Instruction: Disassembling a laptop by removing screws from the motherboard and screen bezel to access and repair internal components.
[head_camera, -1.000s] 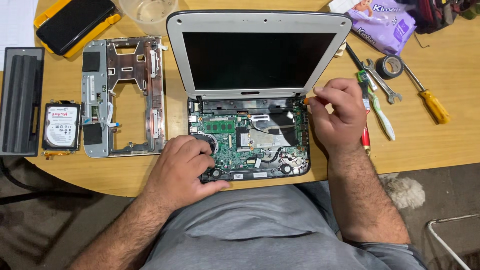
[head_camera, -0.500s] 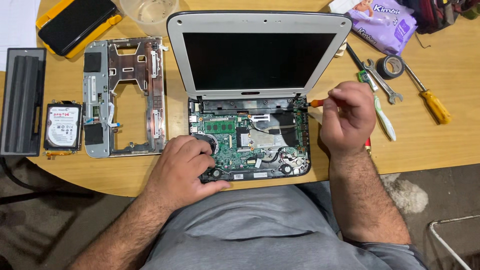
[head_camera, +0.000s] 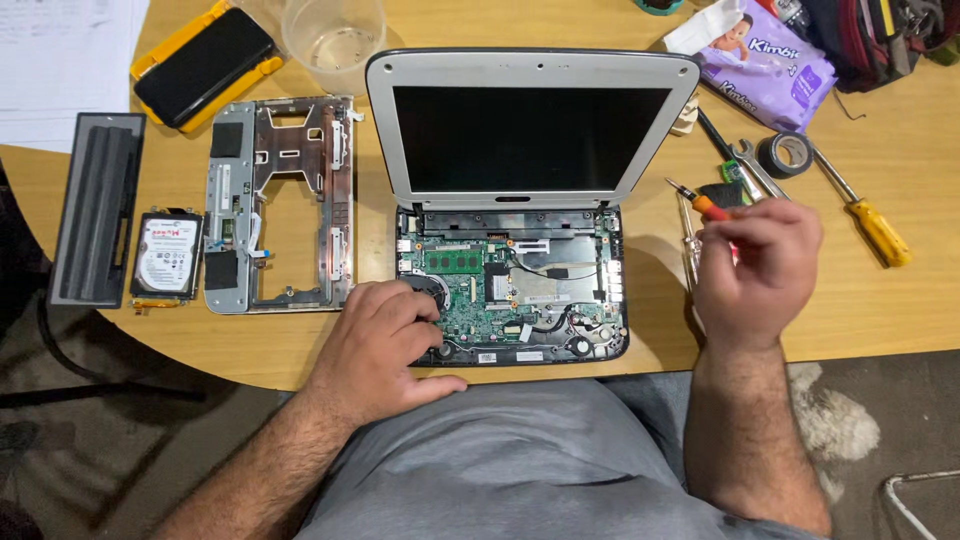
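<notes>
1. The right hand (head_camera: 755, 270), right of centre in the frame, has its fingers curled tight round a small orange-handled screwdriver (head_camera: 700, 203); the thin metal tip pokes out up and to the left, clear of the laptop.
2. The left hand (head_camera: 385, 340), lower centre, lies palm down with fingers loosely bent and spread a little, holding nothing, resting on the lower left corner of the laptop (head_camera: 515, 200) base over the round black fan.
3. Both forearms come up from the lower edge of the frame, the right one nearly upright, the left slanting in from the lower left.
4. The laptop sits mid-frame on the wooden table (head_camera: 900, 310), grey lid raised, dark screen blank, its base open on a green circuit board and a flat silvery shield.
5. Left of it lie a metal chassis frame (head_camera: 275, 200), a hard drive (head_camera: 165, 255) and a long dark battery (head_camera: 95, 220).
6. At upper right lie a tape roll (head_camera: 783, 153), a wrench (head_camera: 757, 165) and a yellow-handled screwdriver (head_camera: 865, 215).
</notes>
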